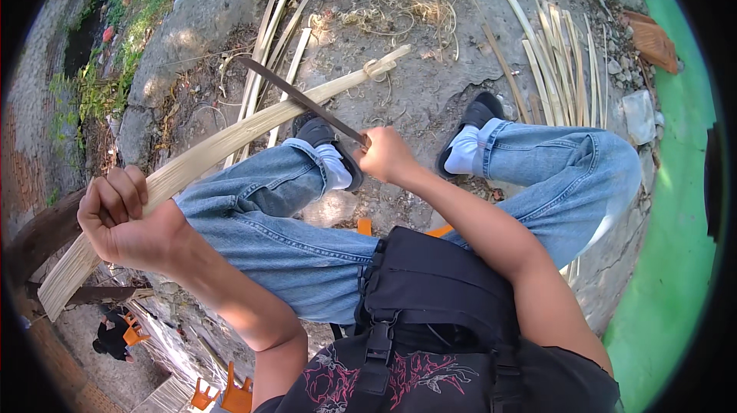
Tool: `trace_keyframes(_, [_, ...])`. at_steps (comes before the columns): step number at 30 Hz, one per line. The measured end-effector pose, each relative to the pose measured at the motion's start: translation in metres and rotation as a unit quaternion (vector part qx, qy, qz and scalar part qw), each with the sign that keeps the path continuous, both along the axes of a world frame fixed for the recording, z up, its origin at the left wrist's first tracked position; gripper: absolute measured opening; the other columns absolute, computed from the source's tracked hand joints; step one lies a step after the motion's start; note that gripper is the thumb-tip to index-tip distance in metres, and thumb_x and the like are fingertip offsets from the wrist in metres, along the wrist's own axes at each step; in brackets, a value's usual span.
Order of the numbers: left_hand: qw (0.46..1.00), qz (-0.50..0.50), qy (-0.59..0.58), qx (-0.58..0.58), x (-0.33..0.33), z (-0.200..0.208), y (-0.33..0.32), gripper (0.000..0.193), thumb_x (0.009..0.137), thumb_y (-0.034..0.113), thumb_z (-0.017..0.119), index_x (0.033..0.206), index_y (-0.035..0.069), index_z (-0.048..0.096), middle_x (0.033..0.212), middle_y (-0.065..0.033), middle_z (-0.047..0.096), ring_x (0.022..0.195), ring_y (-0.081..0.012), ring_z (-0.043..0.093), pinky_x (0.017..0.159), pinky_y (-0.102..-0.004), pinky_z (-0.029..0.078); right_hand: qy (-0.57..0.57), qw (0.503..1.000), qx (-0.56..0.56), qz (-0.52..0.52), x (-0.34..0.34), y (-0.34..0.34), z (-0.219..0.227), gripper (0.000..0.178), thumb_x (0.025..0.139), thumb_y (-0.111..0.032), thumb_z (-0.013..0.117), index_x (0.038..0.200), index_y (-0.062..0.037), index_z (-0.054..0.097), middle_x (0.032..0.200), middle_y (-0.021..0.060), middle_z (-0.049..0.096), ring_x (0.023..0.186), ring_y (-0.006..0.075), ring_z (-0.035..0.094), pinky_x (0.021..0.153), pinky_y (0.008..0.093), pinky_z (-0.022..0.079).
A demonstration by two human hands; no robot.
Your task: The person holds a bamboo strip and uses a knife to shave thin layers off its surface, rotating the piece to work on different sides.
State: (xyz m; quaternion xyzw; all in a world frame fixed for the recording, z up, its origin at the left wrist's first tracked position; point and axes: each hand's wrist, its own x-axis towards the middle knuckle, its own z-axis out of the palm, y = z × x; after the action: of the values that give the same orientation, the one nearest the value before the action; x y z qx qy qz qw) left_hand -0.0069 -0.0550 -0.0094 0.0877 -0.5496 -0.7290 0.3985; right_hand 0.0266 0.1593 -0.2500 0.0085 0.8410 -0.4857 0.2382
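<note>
My left hand (130, 217) is closed around a long pale bamboo strip (223, 140). The strip slants from the lower left, over my left leg, up to the ground in front of me. Near its far end a pale curled loop (378, 67) clings to it. In my closed right hand (386, 153) is a long narrow knife (311, 104). Its dark blade points up and to the left, crossing over the strip near my left shoe. Whether the edge touches the strip, I cannot tell.
Split strips (265, 52) lie beyond my left foot, and a bundle of strips (560, 67) lies beyond my right. Tangled shavings (403, 10) litter the ground ahead. A green surface (668, 221) borders the right; a dark wooden beam (46, 232) stands left. Behind, a person (113, 334) appears near orange chairs (236, 391).
</note>
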Motion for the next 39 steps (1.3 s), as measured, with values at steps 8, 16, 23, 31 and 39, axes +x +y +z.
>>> trace_keyframes(8, [1.0,-0.006,0.002,-0.003,-0.003,-0.003,0.009,0.037,0.081,0.008,0.047,0.055,0.017,0.022,0.052,0.0033,0.015,0.045,-0.0082,0.014,0.045,-0.0257,0.015,-0.106,0.988,0.07,-0.09,-0.009,0.017,-0.054,0.026,0.064,-0.012,0.058,0.077,0.0088,0.065,0.078,0.0299,0.063,0.08,0.0408,0.064,0.072,0.0437,0.051])
trace_keyframes(16, [1.0,0.019,0.008,-0.011,0.006,0.006,0.01,0.038,0.081,0.007,0.047,0.055,0.018,0.021,0.052,0.0035,0.015,0.045,-0.0082,0.013,0.044,-0.0253,0.014,-0.029,0.999,0.035,-0.026,-0.004,0.003,-0.012,0.024,0.067,-0.013,0.061,0.085,0.0022,0.068,0.079,0.0237,0.065,0.078,0.0399,0.064,0.072,0.0442,0.051])
trace_keyframes(23, [0.999,0.025,-0.013,-0.016,0.002,0.001,0.015,0.039,0.081,0.008,0.048,0.055,0.018,0.02,0.053,0.0038,0.014,0.046,-0.008,0.013,0.045,-0.0257,0.014,-0.136,0.974,0.136,-0.117,-0.002,0.029,-0.098,0.026,0.067,-0.016,0.061,0.08,0.0061,0.066,0.087,0.0282,0.064,0.084,0.0407,0.064,0.074,0.0433,0.052])
trace_keyframes(31, [0.999,0.038,-0.009,-0.027,0.0,0.002,0.015,0.039,0.081,0.009,0.048,0.055,0.017,0.02,0.053,0.0035,0.014,0.046,-0.0083,0.013,0.046,-0.0259,0.014,-0.003,0.997,-0.07,-0.028,-0.006,-0.021,0.025,0.022,0.066,-0.016,0.064,0.074,0.004,0.059,0.061,0.0194,0.059,0.06,0.0366,0.058,0.059,0.041,0.046])
trace_keyframes(39, [1.0,0.02,-0.009,-0.008,-0.004,-0.002,0.004,0.039,0.081,0.007,0.048,0.055,0.017,0.02,0.053,0.0031,0.015,0.047,-0.0087,0.014,0.047,-0.0258,0.016,-0.11,0.98,0.151,-0.074,-0.012,0.063,-0.122,0.027,0.06,-0.015,0.063,0.077,0.0067,0.065,0.075,0.0281,0.063,0.077,0.0394,0.065,0.07,0.042,0.051])
